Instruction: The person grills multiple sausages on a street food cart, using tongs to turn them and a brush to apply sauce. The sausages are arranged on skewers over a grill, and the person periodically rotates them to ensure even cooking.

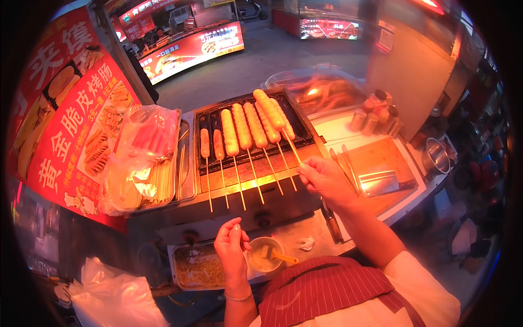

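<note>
My right hand [322, 180] pinches the lower end of a wooden skewer [291, 147]. On that skewer is a plump golden sausage [269, 109], tilted over the neighbouring sausages at the right side of the grill [255, 169]. Several other skewered sausages lie side by side in its dark grooves, their sticks pointing towards me. Two at the left, such as the short sausage [204, 143], are thinner and pinker than the rest. My left hand [232, 241] hovers in front of the grill, fingers curled, with nothing visible in them. Just right of it sits a tub [265, 254] with a yellow-handled brush [282, 256].
Left stands a tray of bagged sausages [149, 135] and wooden skewers [157, 182]. Right are a cutting board [372, 163], a cleaver [380, 182], tongs [347, 167] and seasoning jars [378, 112]. A crumb-filled tray [198, 265] lies below; a clear-covered food container [318, 90] is behind.
</note>
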Tool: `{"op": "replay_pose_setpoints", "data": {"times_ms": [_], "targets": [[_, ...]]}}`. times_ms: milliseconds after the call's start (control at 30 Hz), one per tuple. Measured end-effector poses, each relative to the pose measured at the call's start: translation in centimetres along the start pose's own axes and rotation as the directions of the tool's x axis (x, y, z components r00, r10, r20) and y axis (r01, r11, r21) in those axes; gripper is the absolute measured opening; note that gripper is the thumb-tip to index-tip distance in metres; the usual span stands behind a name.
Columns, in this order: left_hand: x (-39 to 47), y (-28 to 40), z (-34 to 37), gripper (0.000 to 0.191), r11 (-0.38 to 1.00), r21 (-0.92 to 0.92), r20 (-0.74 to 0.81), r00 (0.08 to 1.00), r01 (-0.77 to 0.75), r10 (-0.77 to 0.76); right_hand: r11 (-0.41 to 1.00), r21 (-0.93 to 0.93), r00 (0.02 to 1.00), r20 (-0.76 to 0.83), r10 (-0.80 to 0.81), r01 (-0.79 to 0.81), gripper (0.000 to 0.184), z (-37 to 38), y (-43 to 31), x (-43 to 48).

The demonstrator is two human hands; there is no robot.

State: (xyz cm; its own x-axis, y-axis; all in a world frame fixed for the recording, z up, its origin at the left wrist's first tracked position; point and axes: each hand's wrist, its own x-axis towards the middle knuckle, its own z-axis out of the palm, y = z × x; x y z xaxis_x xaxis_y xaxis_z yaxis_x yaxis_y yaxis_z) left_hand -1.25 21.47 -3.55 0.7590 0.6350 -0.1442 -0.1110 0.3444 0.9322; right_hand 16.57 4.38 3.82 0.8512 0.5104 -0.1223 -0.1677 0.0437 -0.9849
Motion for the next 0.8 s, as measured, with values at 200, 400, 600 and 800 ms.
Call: {"op": "replay_pose_setpoints", "data": {"times_ms": [200, 400, 600, 800], "targets": [[1.2, 0.2, 0.8, 0.020, 0.999, -0.011, -0.049, 0.998, -0.043, 0.043, 0.984, -0.173, 0.999, -0.003, -0.038, 0.037, 0.017, 2.7, 1.5, 1.1], [2.0, 0.6, 1.5, 0.022, 0.996, -0.017, -0.071, 0.994, -0.084, 0.083, 0.889, -0.429, 0.982, -0.024, -0.186, 0.158, 0.020, 4.0, 2.2, 1.0], [2.4, 0.9, 2.0, 0.022, 0.996, -0.025, -0.069, 0.994, -0.082, 0.081, 0.870, -0.471, 0.986, 0.006, -0.165, 0.148, 0.022, 5.5, 2.1, 0.7], [3.1, 1.4, 3.0, 0.022, 0.998, -0.042, -0.077, 0.997, -0.035, 0.032, 0.835, -0.537, 0.993, 0.065, -0.100, 0.119, 0.021, 5.5, 2.0, 0.6]]}}
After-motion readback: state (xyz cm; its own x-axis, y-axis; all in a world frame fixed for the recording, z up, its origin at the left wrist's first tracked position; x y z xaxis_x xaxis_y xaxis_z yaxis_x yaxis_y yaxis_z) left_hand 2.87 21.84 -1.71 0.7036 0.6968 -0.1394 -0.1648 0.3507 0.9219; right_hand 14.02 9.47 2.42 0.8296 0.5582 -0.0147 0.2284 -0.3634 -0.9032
